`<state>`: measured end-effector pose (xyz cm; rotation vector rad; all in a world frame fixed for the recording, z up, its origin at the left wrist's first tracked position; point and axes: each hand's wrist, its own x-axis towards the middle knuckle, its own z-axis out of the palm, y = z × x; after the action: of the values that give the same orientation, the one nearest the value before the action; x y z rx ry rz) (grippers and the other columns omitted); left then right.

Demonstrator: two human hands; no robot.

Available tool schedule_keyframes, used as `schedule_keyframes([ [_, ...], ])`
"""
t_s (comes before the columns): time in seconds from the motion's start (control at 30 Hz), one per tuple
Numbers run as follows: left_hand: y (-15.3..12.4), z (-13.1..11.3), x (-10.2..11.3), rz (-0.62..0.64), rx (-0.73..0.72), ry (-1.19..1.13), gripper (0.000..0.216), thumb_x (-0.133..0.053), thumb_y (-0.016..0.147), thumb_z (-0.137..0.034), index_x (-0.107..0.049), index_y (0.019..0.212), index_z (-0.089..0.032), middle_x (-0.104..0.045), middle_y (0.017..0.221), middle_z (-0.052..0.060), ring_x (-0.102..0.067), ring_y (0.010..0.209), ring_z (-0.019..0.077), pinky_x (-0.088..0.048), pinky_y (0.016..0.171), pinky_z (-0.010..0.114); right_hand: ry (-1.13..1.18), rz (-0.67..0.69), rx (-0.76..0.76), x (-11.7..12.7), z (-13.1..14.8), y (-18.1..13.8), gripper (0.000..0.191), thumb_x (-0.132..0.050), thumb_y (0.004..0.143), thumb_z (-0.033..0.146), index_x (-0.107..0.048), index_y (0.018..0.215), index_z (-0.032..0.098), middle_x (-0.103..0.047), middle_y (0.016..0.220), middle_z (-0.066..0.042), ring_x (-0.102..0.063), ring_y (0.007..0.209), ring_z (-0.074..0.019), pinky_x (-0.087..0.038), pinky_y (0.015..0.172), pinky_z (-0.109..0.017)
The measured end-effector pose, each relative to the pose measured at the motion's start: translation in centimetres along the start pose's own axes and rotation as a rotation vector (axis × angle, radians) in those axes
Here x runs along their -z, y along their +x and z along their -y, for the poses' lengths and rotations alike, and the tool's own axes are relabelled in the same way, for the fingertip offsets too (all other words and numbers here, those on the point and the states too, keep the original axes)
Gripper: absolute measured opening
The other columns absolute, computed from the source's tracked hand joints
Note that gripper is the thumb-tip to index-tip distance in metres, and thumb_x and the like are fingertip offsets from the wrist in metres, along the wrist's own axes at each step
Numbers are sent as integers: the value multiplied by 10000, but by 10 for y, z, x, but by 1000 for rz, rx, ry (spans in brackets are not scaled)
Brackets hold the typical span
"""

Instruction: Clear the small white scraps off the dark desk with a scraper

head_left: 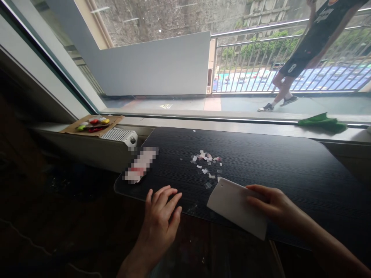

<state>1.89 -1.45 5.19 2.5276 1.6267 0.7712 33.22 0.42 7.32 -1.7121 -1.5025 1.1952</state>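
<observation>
While the white scraper (236, 208) lies tilted on the near part of the black mat (275, 162), the right hand (272, 206) has its grip clamped on the scraper's three o'clock edge, fingers on top, thumb hidden underneath. Most of the blade sticks out unsupported toward nine o'clock, so I'd say a firm push could make it twist or skid in that pinch.

Just at eleven o'clock from it sits a loose scatter of tiny paper scraps (206, 162), white and pinkish, with a few strays nearer the blade. They look feather-light; a quick sweep or a breath could send them flying, or slide them off the mat's near rim onto the dark desk (87, 231).

At nine o'clock the left hand (160, 216) rests flat, its grip apart, fingertips on the mat's edge. If that pressure lifts, the mat could creep.

Further off at ten o'clock lies a blurred packet (140, 165), close enough to catch stray bits. On the sill at one o'clock a green cloth (321, 121) lies well apart.
</observation>
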Motion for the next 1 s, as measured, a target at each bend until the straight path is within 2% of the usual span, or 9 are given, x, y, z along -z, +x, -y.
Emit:
schedule_keyframes([
  [0.2, -2, 4, 0, 9, 13, 3, 310, -436, 941, -173, -636, 1171, -224, -667, 1173, 94, -558, 1204, 277, -322, 1073, 632, -3, -174, 0, 7, 15, 13, 328, -597, 757, 364, -731, 983, 167, -766, 829, -60, -702, 731, -234, -547, 631, -313],
  [0.37, -3, 5, 1, 0, 21, 6, 311, -437, 941, -173, -634, 1175, -231, -664, 1182, 90, -559, 1204, 278, -327, 1067, 630, -44, -77, 12, 11, 18, 10, 348, -606, 747, 378, -746, 977, 158, -766, 810, -60, -695, 709, -231, -535, 606, -311],
  [0.57, -3, 3, 1, 8, 15, 0, 305, -438, 940, -175, -642, 1162, -219, -667, 1174, 92, -561, 1201, 280, -317, 1075, 623, 31, -107, -8, 19, 6, 21, 344, -642, 721, 385, -742, 976, 176, -785, 849, -54, -715, 751, -244, -558, 646, -321],
  [0.7, -3, 2, 2, 16, 18, -8, 307, -443, 939, -178, -640, 1170, -224, -662, 1182, 89, -555, 1210, 283, -307, 1081, 627, 19, -14, -22, 13, -2, 30, 354, -655, 702, 394, -747, 956, 165, -782, 851, -55, -707, 767, -250, -541, 643, -318],
  [0.87, -4, 3, 3, 15, 24, -5, 304, -436, 943, -183, -645, 1161, -222, -667, 1174, 90, -558, 1204, 276, -306, 1088, 613, 59, 143, -51, 2, -3, 23, 403, -640, 729, 408, -748, 1014, 145, -760, 807, -46, -683, 719, -223, -502, 603, -299],
  [1.0, -3, 2, 4, 17, 20, -8, 302, -431, 947, -188, -645, 1157, -217, -664, 1175, 94, -556, 1207, 280, -307, 1086, 620, 124, 133, -112, 7, 2, 18, 435, -684, 677, 404, -749, 1010, 133, -762, 811, -53, -676, 720, -223, -501, 615, -297],
])
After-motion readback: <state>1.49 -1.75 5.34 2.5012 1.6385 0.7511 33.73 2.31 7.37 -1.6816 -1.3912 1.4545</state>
